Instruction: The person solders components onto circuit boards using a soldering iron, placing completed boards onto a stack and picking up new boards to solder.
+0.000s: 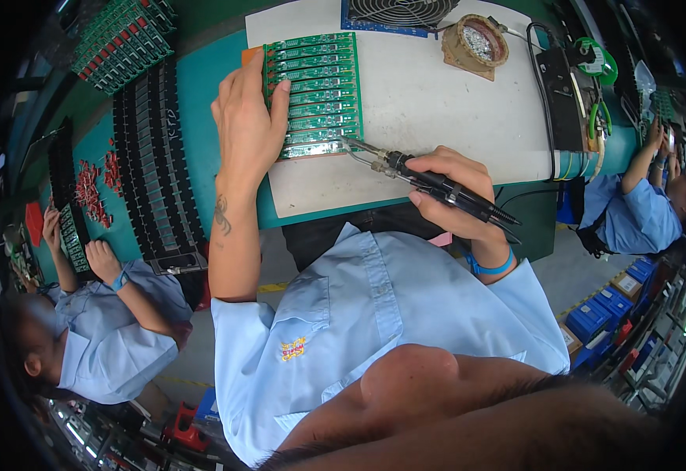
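A green circuit board panel (319, 94), divided into several narrow strips, lies on a white sheet on the bench. My left hand (247, 118) holds it at its left edge, the thumb on its face and the fingers along the side. In my right hand (460, 188) is a black soldering iron (437, 182) with a thin metal wire guide beside its shaft. Its tip meets or hovers just over the lowest strips near the panel's right side; contact is too fine to make out.
The white sheet (437, 118) covers the green bench mat. A round tin (476, 43) and a fan (398, 11) stand at the back. Green pliers (598, 118) are at right. Black strip trays (150, 157), red parts (90, 192) and stacked boards (123, 43) occupy the left. Co-workers sit on both sides.
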### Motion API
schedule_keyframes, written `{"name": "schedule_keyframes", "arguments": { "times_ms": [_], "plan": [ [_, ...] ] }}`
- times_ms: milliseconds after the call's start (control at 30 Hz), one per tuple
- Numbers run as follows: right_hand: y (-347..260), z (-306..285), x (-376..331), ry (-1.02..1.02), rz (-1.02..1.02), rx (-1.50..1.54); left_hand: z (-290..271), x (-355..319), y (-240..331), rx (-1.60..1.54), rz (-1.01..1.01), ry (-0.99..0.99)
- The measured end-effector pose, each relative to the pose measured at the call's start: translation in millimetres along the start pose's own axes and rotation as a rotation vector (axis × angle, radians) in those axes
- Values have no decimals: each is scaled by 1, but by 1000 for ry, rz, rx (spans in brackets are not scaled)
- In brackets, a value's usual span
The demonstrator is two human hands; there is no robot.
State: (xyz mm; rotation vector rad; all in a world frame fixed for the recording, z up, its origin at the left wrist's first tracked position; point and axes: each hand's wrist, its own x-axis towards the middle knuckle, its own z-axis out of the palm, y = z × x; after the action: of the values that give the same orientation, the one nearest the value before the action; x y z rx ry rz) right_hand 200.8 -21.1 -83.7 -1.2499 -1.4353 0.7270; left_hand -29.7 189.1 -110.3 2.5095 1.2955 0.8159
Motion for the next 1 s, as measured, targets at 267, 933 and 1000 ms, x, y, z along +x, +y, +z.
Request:
{"name": "schedule_keyframes", "arguments": {
  "times_ms": [267,933,1000],
  "plan": [
    [2,-4,2,25,-3,-6,-1,0,3,3,2,2],
    [7,0,9,0,-17,-18,-2,-3,7,26,6,-12],
    [7,1,9,4,-22,-21,-2,-3,8,24,6,-12]
  ]
}}
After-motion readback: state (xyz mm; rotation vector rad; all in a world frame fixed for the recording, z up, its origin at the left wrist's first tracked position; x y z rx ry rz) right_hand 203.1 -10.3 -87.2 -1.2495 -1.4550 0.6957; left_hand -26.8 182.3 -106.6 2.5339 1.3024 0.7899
